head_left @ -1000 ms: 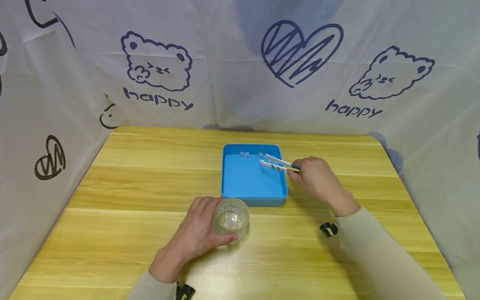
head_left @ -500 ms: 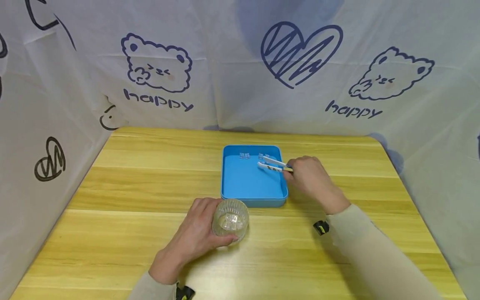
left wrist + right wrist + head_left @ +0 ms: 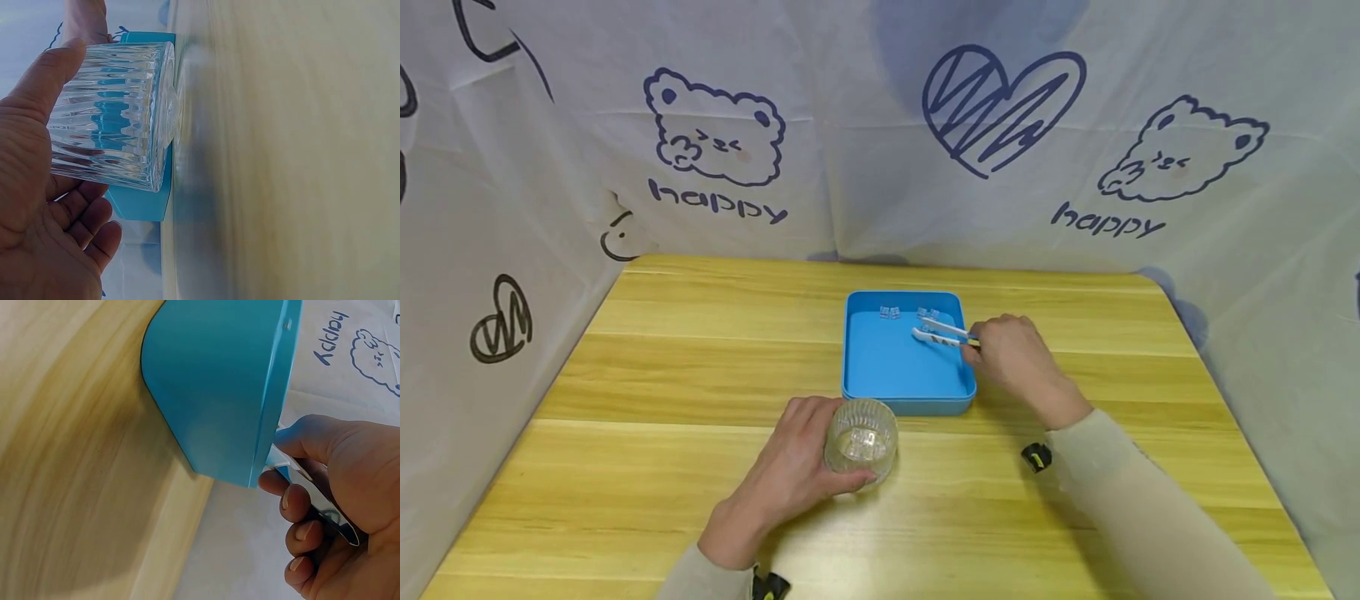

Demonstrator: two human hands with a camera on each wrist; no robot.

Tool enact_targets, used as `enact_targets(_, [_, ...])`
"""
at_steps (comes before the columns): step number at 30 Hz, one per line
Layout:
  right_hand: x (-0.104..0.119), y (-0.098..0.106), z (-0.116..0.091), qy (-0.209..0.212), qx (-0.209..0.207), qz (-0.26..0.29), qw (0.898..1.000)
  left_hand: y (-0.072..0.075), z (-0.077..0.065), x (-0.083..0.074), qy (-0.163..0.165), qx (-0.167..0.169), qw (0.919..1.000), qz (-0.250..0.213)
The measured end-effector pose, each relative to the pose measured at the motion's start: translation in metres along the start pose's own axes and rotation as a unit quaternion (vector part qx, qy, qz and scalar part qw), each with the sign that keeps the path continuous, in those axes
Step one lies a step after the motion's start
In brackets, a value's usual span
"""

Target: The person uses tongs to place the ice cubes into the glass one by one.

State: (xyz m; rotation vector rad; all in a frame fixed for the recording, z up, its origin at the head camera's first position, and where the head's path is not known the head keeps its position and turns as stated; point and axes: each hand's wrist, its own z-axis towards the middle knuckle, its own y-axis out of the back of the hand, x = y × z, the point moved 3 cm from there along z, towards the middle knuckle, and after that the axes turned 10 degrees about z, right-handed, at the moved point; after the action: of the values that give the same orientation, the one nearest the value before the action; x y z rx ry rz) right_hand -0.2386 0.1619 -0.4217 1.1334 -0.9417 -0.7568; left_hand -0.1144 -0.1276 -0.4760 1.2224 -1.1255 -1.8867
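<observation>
My left hand [image 3: 805, 458] grips a clear ribbed glass [image 3: 119, 119] that stands on the table just in front of a blue square box [image 3: 902, 367]. Clear cubes [image 3: 865, 439] lie at the bottom of the glass. At the box's right side, my right hand [image 3: 1018, 358] holds small white-tipped tongs [image 3: 946, 327], the arms slightly apart over the box. Close to the tong tips is a clear cube, partly covered by them. Two more cubes [image 3: 928, 313] sit just behind the tongs, and another pair [image 3: 889, 312] lies further left along the back wall.
The wood-grain table [image 3: 700, 350] extends around the box. A white cloth [image 3: 865, 192] with bear and heart drawings hangs behind it and along both sides. In the right wrist view, the box wall [image 3: 212, 387] rises right beside the right hand.
My right hand has moved left and slightly nearer with the tongs, whose tips shift further over the box; cubes behind them now show. The left hand and glass stay put.
</observation>
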Motion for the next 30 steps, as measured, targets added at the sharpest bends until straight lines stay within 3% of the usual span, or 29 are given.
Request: enact_targets(30, [0.0036,-0.0014,-0.0095,0.01,0.006,0.036,0.999,0.0003,0.0003,-0.0012,-0.006,-0.004,1.0,0.003])
